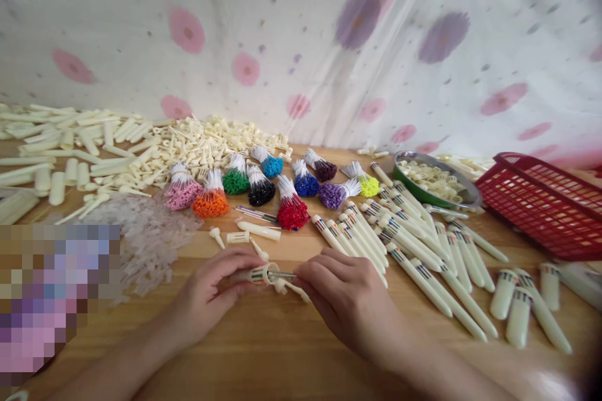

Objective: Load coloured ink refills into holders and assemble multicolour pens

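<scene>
My left hand (214, 291) is closed round a cream slotted pen barrel (259, 274), its open end facing right. Coloured bits show in the slots. My right hand (350, 294) pinches a thin pen refill (285, 274), whose far end reaches the barrel's opening; how deep it sits is hidden. Under and beside the hands lie small cream plungers (217, 237), a slotted ring (237, 237) and a plain cream tube (259, 230). Just beyond are a few loose refills (256, 214) and a bundle of red-tipped refills (294, 210).
More refill bundles in several colours, such as orange (210, 200), stand mid-table. Assembled multicolour pens (418, 282) lie right, near a green bowl (409, 185) and red basket (540, 200). Cream parts (207, 144) and clear pieces (141, 244) are heaped left. A floral sheet (282, 25) hangs behind.
</scene>
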The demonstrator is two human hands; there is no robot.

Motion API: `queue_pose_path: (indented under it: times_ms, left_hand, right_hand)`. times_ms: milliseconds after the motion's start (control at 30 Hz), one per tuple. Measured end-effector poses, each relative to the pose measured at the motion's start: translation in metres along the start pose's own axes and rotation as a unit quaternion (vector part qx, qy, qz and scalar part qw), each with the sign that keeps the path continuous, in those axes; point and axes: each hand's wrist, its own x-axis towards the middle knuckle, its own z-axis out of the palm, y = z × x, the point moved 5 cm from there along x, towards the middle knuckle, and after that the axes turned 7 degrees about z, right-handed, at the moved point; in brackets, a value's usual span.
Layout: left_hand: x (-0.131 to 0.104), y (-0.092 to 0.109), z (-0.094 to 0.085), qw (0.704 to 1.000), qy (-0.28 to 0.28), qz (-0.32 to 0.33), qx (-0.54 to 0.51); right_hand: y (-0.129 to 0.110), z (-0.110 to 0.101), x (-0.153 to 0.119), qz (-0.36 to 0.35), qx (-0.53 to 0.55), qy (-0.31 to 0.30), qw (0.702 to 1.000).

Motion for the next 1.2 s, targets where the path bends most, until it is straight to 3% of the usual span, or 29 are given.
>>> queue_pose_path:
  times_ms: [333, 600, 667, 733, 800, 867, 933, 1033, 1200]
  left_hand:
    - [0.004, 0.016, -0.003, 0.994, 0.016, 0.081, 0.065]
    - [0.002, 0.009, -0.007, 0.994, 0.08, 0.035, 0.058]
    - [0.0, 0.002, -0.011, 0.993, 0.104, 0.015, 0.056]
    - [-0.001, -0.005, -0.015, 0.99, 0.132, -0.005, 0.047]
    - [-0.003, -0.011, -0.02, 0.985, 0.167, -0.021, 0.031]
    - [-0.004, -0.017, -0.024, 0.978, 0.202, -0.043, 0.013]
    - [-0.005, -0.021, -0.027, 0.972, 0.227, -0.067, 0.0]
    - [-0.004, -0.023, -0.028, 0.966, 0.24, -0.09, -0.018]
    - [-0.004, -0.022, -0.025, 0.966, 0.239, -0.093, -0.032]
  right_hand:
    - [-0.003, 0.001, -0.002, -0.056, -0.029, 0.007, 0.998]
    - [-0.002, -0.004, -0.004, -0.096, -0.042, 0.054, 0.993]
    - [0.006, -0.004, -0.003, -0.064, -0.031, 0.065, 0.995]
    - [0.019, 0.004, -0.001, -0.004, -0.044, 0.037, 0.998]
    - [0.035, 0.022, -0.001, 0.065, -0.103, -0.046, 0.992]
    - [0.051, 0.04, -0.004, 0.124, -0.186, -0.137, 0.965]
    - [0.063, 0.051, -0.007, 0.168, -0.236, -0.18, 0.94]
    - [0.069, 0.05, -0.006, 0.204, -0.244, -0.172, 0.932]
    - [0.068, 0.028, 0.012, 0.241, -0.166, -0.089, 0.952]
